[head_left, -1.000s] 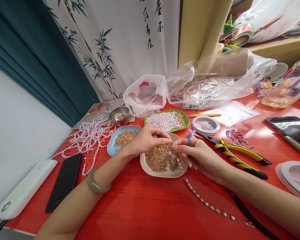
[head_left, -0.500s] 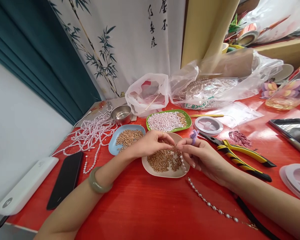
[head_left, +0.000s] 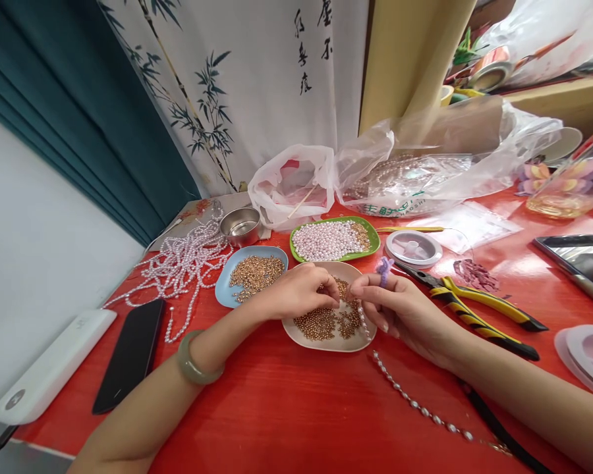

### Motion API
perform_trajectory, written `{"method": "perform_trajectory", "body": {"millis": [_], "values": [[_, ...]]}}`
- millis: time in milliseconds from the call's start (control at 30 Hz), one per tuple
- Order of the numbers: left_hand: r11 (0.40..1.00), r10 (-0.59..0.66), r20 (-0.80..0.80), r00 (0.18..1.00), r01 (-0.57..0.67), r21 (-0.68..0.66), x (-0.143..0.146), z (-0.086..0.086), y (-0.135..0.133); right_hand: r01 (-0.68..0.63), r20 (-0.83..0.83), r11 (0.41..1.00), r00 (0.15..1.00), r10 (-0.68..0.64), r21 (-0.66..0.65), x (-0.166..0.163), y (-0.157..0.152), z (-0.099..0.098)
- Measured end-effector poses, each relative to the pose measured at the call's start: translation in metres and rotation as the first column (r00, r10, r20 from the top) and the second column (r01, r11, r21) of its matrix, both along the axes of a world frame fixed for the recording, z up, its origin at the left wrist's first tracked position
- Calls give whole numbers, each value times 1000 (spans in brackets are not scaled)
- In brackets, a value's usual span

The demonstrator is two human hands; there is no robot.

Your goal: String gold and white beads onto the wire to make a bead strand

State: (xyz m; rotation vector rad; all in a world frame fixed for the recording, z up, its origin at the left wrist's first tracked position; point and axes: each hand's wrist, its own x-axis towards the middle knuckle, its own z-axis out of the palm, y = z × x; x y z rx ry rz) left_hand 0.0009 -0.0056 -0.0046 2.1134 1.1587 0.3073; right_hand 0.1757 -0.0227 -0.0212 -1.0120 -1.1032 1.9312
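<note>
My left hand (head_left: 296,291) hovers over a beige dish (head_left: 326,342) of small gold beads, its fingertips pinched down among the beads. What they pinch is too small to make out. My right hand (head_left: 395,309) is closed just to the right, thumb and forefinger pinching the end of a beaded strand (head_left: 415,403). The strand trails off to the right across the red table (head_left: 286,408). A purple ring sits on a finger of that hand. A green bangle (head_left: 194,363) circles my left wrist.
A blue dish of gold beads (head_left: 251,271), a green dish of pearls (head_left: 333,238), a metal cup (head_left: 240,225) and pearl strands (head_left: 188,260) lie behind. Yellow pliers (head_left: 474,309), a thread spool (head_left: 414,246), plastic bags (head_left: 425,171) and phones (head_left: 131,352) surround the dishes.
My left hand's fingertips have dipped lower into the beige dish of gold beads. My right hand has stayed where it was, still pinching the strand.
</note>
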Motion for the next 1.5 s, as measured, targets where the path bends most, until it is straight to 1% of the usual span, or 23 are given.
{"method": "perform_trajectory", "body": {"millis": [33, 100, 200, 300, 433, 567, 933, 1233, 1500], "values": [[996, 46, 81, 996, -39, -83, 0, 1, 1, -5, -1, 1000, 1000, 5, 3, 0, 0, 0], [963, 156, 242, 958, -92, -254, 1, 2, 3, -14, 4, 1000, 1000, 14, 10, 0, 0, 0], [899, 277, 405, 871, -87, -428, 3, 2, 4, -18, 14, 1000, 1000, 18, 26, 0, 0, 0], [844, 371, 449, 813, -92, -529, 4, 0, 4, -29, 14, 999, 1000, 28, 37, 0, 0, -1], [791, 467, 466, 751, -120, -600, 4, -2, 3, -35, 33, 999, 999, 33, 39, 0, 0, -1], [770, 495, 481, 724, -109, -629, 5, -2, 3, -25, 62, 999, 998, 22, 44, 0, 0, 0], [785, 490, 528, 694, -87, -614, 4, -4, 5, -26, 75, 999, 997, 23, 44, 0, -1, 1], [769, 516, 515, 684, -106, -630, 5, -3, 4, -33, 78, 998, 997, 28, 58, 0, 0, 0], [784, 498, 506, 704, -117, -609, 5, -3, 4, -35, 90, 998, 995, 30, 53, 0, 0, 0]]}}
